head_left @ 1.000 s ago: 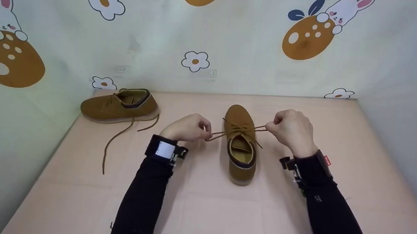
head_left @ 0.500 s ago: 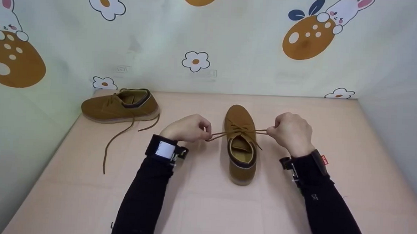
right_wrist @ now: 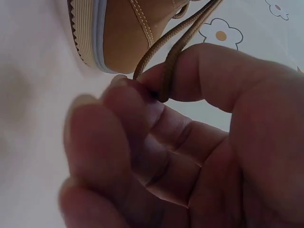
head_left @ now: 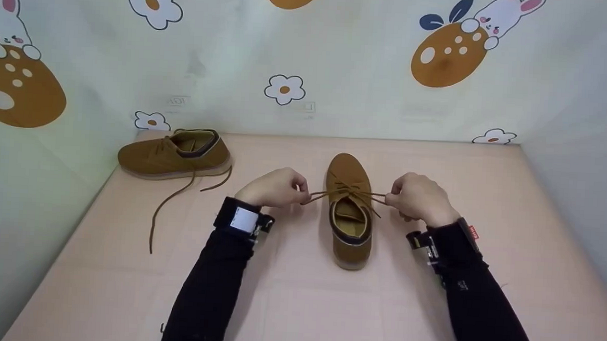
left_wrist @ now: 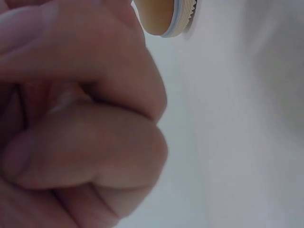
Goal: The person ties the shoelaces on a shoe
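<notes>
A brown shoe (head_left: 349, 175) stands upright in mid-table, toe toward the back wall, with a bow across its lacing. To its left, my left hand (head_left: 276, 187) pinches one loop of the shoelace (head_left: 319, 195). On the other side my right hand (head_left: 419, 197) holds the opposite loop, and both loops stretch sideways. In the right wrist view the doubled shoelace (right_wrist: 178, 45) runs in between thumb and index finger, while the other fingers are loosely bent. Curled fingers (left_wrist: 95, 137) fill the left wrist view and hide the lace there; only the shoe's toe (left_wrist: 159, 16) shows.
A second brown shoe (head_left: 174, 156) sits at the back left, its toe pointing left. Its loose lace (head_left: 161, 210) trails over the pink table covering (head_left: 307, 306). A patterned cloth wall (head_left: 361, 59) closes off the back and sides.
My right hand has dropped slightly toward me, its loop spreading wider at the fingers. The left hand has stayed nearly still. The short lace end by the toe reaches out less to the left.
</notes>
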`<state>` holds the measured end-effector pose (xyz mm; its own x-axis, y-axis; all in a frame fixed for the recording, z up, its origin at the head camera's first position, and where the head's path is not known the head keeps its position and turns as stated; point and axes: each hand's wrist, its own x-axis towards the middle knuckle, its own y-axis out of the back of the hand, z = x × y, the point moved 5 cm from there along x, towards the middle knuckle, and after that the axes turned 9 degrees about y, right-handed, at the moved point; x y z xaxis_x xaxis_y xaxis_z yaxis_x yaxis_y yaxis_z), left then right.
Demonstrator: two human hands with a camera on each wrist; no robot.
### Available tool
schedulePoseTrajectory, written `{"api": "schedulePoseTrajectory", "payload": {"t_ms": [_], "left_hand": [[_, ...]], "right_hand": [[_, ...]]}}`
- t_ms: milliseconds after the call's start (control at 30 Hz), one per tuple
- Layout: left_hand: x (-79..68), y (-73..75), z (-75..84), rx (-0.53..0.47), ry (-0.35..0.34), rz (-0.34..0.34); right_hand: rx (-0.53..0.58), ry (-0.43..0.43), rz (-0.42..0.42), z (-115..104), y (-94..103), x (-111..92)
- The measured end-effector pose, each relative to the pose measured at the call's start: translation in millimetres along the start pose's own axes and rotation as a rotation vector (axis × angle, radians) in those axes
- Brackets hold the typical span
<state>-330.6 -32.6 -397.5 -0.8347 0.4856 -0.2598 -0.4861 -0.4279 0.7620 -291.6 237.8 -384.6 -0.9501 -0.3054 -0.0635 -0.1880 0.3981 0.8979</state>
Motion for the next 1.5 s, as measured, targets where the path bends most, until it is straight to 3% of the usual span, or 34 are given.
{"api": "schedulePoseTrajectory", "payload": {"t_ms": [533,800,1267,1500], "left_hand": [[2.4,-0.3,0.4,0.021,-0.019,0.016],[-2.5,5.2,3.3,-0.026,-0.038,0.024],[-5.8,11.0,-3.6,0.006,0.05,0.071],[-1.3,3.3,-3.3,0.052,0.078,0.027]], "right_hand": [[-0.023,0.029,0.061,-2,5.5,0],[-0.023,0.024,0.082,-2,7.8,-1],[-0.036,0.019,0.081,-5,8.2,-2],[-0.003,0.032,0.009,-4,0.1,1]]}}
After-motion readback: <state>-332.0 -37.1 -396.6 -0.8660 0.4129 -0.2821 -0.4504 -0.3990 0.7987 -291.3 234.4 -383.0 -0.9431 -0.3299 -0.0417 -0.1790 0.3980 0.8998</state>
